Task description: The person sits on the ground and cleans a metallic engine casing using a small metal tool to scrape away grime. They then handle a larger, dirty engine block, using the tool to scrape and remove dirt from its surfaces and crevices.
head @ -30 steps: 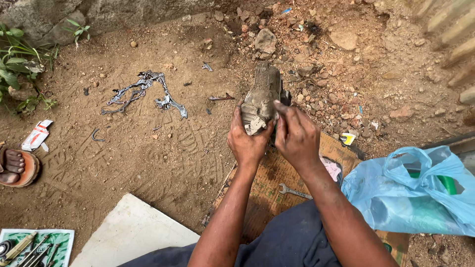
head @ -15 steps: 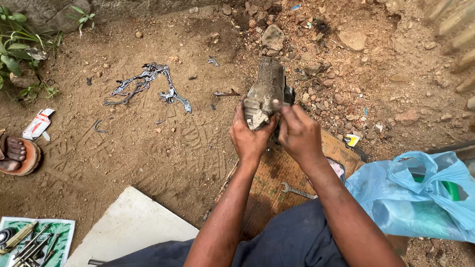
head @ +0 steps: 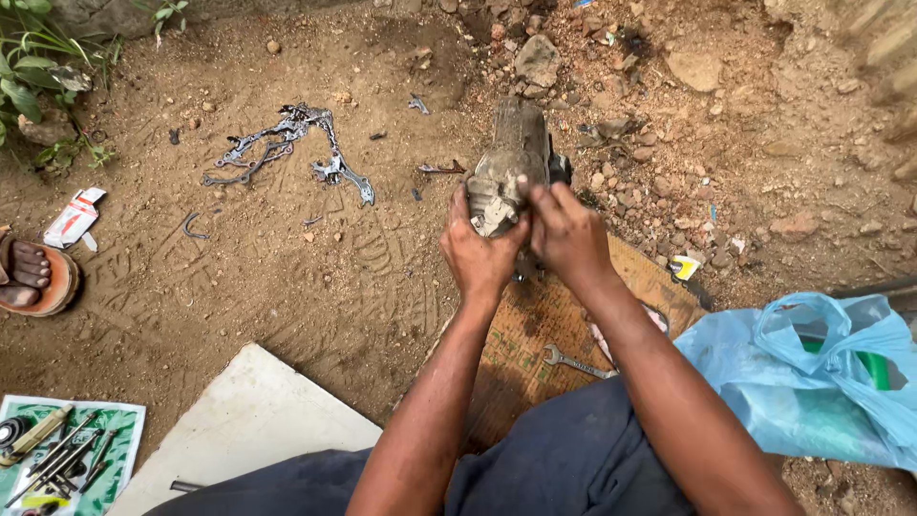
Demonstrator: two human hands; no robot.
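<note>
While both hands grip the grey metal casting, a white-and-red packet lies left.

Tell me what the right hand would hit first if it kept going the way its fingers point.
The right hand points up-left and already touches the grimy metal part that the left hand grips from below. That part is first in its line; nothing shows between them.
</note>
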